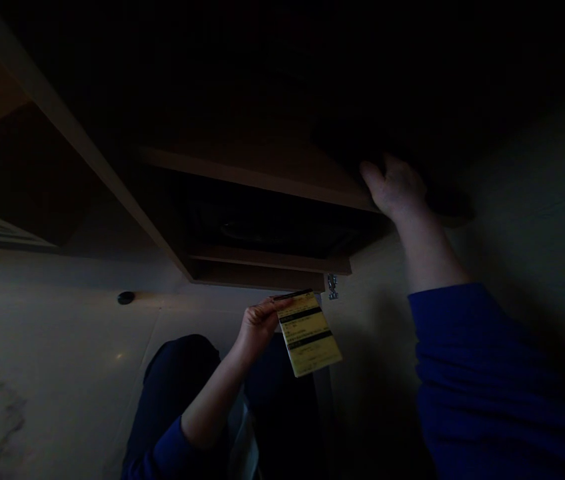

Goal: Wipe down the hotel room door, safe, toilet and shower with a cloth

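- The yellow card (309, 333) with black bands hung low in the middle of the scene, pinched at its top left corner by my left hand (258, 327).
- My right hand (395, 187) was up and to the right, well apart from it, fingers curled over the edge of a wooden shelf (262, 170).
- Behind stood a dark open cabinet (272, 230) with a metal hinge (332, 285), a pale floor (52, 333) beneath; the room was dim.

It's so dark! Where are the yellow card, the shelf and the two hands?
card (310, 333), head view, middle of its face
shelf (262, 175), head view, front edge
left hand (258, 327), head view, back
right hand (396, 188), head view, back
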`<state>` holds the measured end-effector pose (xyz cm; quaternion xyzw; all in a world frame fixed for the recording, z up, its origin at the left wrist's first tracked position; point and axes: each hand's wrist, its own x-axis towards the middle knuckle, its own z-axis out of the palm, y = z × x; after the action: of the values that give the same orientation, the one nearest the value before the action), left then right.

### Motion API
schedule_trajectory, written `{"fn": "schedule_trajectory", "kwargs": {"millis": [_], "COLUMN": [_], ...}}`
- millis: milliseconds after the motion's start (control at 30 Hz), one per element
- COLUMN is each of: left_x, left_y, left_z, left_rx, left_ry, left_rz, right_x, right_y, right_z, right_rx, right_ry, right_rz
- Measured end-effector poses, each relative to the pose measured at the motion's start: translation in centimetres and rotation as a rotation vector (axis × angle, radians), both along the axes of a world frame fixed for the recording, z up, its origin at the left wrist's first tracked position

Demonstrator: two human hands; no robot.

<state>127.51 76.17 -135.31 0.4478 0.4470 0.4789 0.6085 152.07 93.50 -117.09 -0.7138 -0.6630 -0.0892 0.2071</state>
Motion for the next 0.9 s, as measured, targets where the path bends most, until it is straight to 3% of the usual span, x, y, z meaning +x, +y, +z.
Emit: {"fn": "schedule_trajectory", "kwargs": {"millis": [100, 267, 433, 533, 900], "left_x": [-0.6, -0.8, -0.7, -0.6, 0.1], "left_y": [0.1, 0.2, 0.1, 0.3, 1.6], "left_z": [1.0, 1.8, 2.3, 2.6, 2.6], "left_rx": [0.056, -0.02, -0.24, -0.288, -0.309], "left_ry": [-0.021, -0.108, -0.425, -0.55, -0.67], "left_rz": [0.01, 0.039, 0.024, 0.024, 0.005], "right_x": [-0.4, -1.6, -2.0, -2.2, -3.2], "right_y": [-0.2, -1.0, -1.4, -1.5, -2.3], "right_z": [0.2, 1.0, 1.4, 1.6, 2.5], "right_rx": [-0.001, -0.07, -0.091, -0.102, -0.117], "right_ry": [0.017, -0.008, 0.008, 0.009, 0.043], "right_rz": [-0.032, -0.111, -0.129, -0.137, -0.151]}}
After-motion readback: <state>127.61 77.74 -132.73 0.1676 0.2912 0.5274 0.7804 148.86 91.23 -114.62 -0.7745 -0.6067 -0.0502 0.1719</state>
